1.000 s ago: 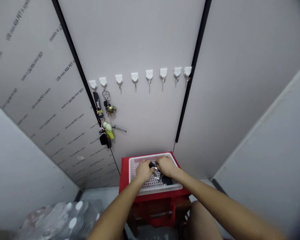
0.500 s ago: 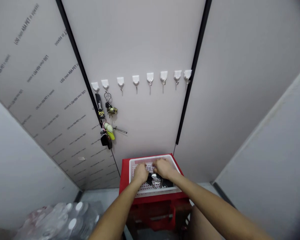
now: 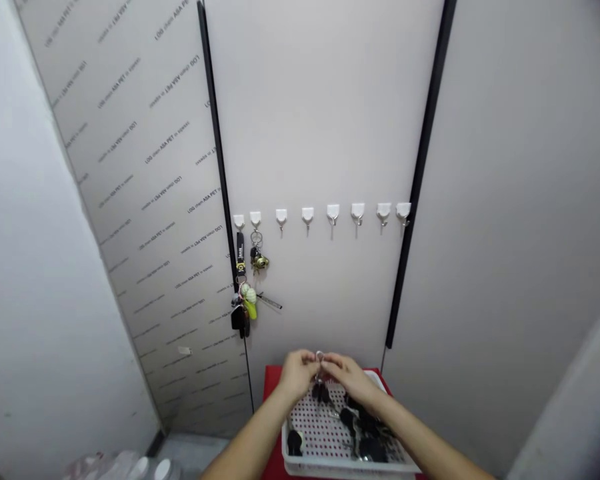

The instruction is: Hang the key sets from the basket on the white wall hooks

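Pinched between both hands is a bunch of keys [image 3: 321,392], its metal ring sticking up between my fingertips and its dark keys dangling below. My left hand [image 3: 299,377] closes on the ring from the left, my right hand [image 3: 349,380] from the right. They hold it above the far part of a white perforated basket [image 3: 350,467]. More dark key bunches [image 3: 367,427] lie in the basket's right half, and a round black piece [image 3: 295,442] sits in its near left corner.
Several white hooks [image 3: 333,212] line the wall. The two leftmost bear a key bunch with a black strap [image 3: 241,253] and one with a brass-coloured charm [image 3: 261,263]. The basket stands on a red surface [image 3: 273,380]. Clear plastic bottles [image 3: 150,468] are at lower left.
Both hands have risen from inside the basket with a bunch of keys between them. The camera view has tilted up and turned left, so the wall hooks appear lower and further right.
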`<action>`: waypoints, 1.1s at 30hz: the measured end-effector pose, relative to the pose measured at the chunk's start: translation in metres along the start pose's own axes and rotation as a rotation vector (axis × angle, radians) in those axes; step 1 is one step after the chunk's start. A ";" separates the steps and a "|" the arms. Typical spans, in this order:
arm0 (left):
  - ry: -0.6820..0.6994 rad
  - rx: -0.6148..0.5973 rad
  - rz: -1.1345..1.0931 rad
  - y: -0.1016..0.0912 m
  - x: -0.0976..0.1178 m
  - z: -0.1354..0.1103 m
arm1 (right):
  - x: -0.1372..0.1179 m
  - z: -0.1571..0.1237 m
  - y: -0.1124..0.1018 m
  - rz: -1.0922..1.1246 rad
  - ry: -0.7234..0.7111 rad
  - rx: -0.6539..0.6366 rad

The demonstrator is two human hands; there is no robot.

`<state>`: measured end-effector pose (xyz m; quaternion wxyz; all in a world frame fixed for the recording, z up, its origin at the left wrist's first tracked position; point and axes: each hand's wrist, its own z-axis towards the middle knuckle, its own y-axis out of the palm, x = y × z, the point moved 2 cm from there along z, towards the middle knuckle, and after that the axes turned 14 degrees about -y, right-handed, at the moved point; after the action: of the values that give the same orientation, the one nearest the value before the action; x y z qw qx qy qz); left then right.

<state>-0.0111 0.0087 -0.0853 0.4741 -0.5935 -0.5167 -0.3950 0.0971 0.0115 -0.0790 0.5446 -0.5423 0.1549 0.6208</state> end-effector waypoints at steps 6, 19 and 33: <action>0.139 -0.028 -0.367 -0.031 0.089 -0.010 | -0.056 0.047 -0.007 0.241 -0.155 0.234; 0.356 0.298 -0.560 -0.090 0.226 0.013 | -0.148 0.177 -0.035 -0.070 -0.248 0.635; 0.316 0.413 -0.201 -0.091 0.201 0.018 | -0.119 0.174 -0.043 -0.232 -0.360 0.487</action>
<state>-0.0701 0.0760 0.1165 0.6182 -0.3610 -0.5621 -0.4141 0.0237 0.1027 0.1015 0.7440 -0.2914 0.1372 0.5854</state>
